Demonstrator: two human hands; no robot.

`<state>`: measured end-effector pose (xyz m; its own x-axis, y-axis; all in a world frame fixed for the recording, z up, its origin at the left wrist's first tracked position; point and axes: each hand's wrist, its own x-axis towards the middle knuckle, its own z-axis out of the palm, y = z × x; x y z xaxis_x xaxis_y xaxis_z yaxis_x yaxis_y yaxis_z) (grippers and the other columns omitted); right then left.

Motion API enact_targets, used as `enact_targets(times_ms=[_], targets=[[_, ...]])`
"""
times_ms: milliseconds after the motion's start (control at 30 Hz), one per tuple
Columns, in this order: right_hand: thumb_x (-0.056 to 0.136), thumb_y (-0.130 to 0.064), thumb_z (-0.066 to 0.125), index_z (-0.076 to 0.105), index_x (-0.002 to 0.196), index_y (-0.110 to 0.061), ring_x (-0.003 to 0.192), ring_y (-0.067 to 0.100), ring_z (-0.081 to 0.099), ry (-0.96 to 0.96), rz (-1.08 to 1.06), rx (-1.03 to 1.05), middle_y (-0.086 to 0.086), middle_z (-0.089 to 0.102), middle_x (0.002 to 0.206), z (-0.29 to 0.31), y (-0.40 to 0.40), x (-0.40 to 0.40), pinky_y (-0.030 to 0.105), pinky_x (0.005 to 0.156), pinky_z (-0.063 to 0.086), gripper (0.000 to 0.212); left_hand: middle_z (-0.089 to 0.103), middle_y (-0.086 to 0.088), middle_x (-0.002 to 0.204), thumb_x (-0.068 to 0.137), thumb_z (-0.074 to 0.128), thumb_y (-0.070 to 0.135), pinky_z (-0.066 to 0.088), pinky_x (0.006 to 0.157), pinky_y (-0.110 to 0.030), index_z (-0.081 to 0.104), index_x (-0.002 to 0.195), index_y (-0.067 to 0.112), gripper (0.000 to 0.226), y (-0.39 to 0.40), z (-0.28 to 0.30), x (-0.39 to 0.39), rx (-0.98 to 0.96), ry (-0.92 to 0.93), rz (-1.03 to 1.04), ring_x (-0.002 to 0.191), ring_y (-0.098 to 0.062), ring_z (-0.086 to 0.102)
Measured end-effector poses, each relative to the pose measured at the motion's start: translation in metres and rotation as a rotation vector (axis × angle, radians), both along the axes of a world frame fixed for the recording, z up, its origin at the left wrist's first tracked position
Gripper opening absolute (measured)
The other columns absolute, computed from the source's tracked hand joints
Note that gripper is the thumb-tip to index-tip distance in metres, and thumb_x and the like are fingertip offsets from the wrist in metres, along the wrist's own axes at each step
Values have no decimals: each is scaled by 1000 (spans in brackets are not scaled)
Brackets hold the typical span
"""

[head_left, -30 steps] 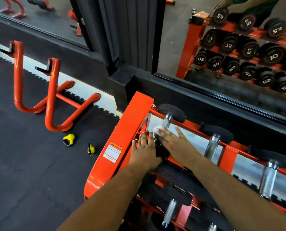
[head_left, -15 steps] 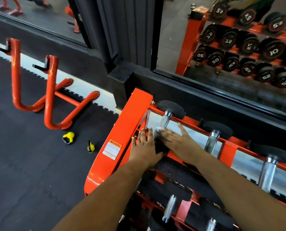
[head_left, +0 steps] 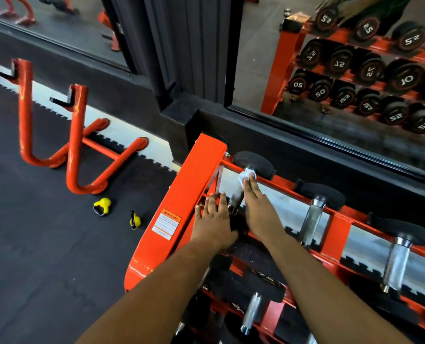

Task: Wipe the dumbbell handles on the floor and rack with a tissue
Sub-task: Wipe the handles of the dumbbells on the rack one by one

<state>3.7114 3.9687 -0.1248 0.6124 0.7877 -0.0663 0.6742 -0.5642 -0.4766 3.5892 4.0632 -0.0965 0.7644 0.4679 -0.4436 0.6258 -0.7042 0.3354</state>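
Note:
An orange dumbbell rack [head_left: 196, 184] stands against a mirrored wall. On its top tier the leftmost dumbbell has a chrome handle [head_left: 236, 196] and a black far head [head_left: 255, 162]. My right hand [head_left: 258, 212] lies along this handle with its fingers straight, and the fingertips press a white tissue [head_left: 246, 177] onto the handle's far end, just short of the far head. My left hand [head_left: 214, 219] rests flat, fingers straight, on the rack's left end beside the handle. The dumbbell's near head is hidden under my hands.
Two more dumbbell handles [head_left: 313, 219] [head_left: 395, 264] lie to the right on the top tier, and another handle [head_left: 252, 311] on the tier below. Two yellow kettlebells [head_left: 102, 206] [head_left: 134, 219] sit on the black floor beside an orange tube stand [head_left: 75, 150]. The mirror [head_left: 355, 70] reflects the rack.
My right hand slid the tissue away from me along the handle, from its near part to the far end, and its fingers drew together. My left hand stayed on the rack.

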Motion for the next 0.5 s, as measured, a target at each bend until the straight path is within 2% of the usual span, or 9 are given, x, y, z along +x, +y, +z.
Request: enact_targets(times_ms=[33,100,167,200,267,367,433,500], targets=[[104,-10,42,10,161,-27,150,19,28,106,-66,83,-9,-3,168,4,3,-3,40,119,34,68,-13,-17,167,92,57,57,-6,124,-49,-17,159,17,108,0,0,0,4,5,-5,156,-30,-10],[106,-14,43,25,159,-24,148,12,29,310,-191,223,-5,18,166,9,-2,-20,23,117,30,57,-14,-17,167,95,55,53,-6,123,-49,-19,158,18,104,0,-2,1,16,12,-15,155,-30,-10],[106,-14,45,36,155,-19,140,4,35,478,-278,277,0,39,157,13,-11,-41,4,106,28,49,-14,-17,167,98,49,47,-7,123,-49,-20,158,18,96,0,-3,-1,12,12,-13,155,-30,-11],[107,-15,45,36,155,-18,138,3,37,553,-314,291,1,43,155,14,-14,-50,4,105,29,49,-14,-17,167,99,46,44,-6,124,-50,-20,158,18,93,0,-3,0,11,13,-15,155,-31,-11],[107,-17,45,27,158,-21,138,5,37,681,-377,332,-1,41,156,17,-8,-56,17,112,31,55,-15,-16,167,99,47,35,-6,125,-50,-21,158,18,91,0,-3,-1,24,21,-22,155,-31,-12],[106,-26,49,13,160,-33,131,8,43,827,-476,402,-8,46,144,23,18,-39,27,110,33,66,-15,-16,167,97,51,25,-5,125,-51,-23,156,18,95,0,-4,-2,45,30,-32,155,-30,-14],[103,-29,52,18,158,-41,126,15,53,905,-598,465,-3,54,141,25,32,-24,36,111,41,66,-15,-16,167,95,54,26,-6,125,-50,-22,157,18,98,0,-5,0,26,23,-21,155,-30,-13],[101,-28,57,33,154,-38,125,17,56,980,-677,529,-5,56,139,23,33,-20,43,112,43,60,-15,-16,167,94,58,31,-7,124,-50,-21,157,19,102,0,-5,0,17,14,-5,155,-30,-12]])
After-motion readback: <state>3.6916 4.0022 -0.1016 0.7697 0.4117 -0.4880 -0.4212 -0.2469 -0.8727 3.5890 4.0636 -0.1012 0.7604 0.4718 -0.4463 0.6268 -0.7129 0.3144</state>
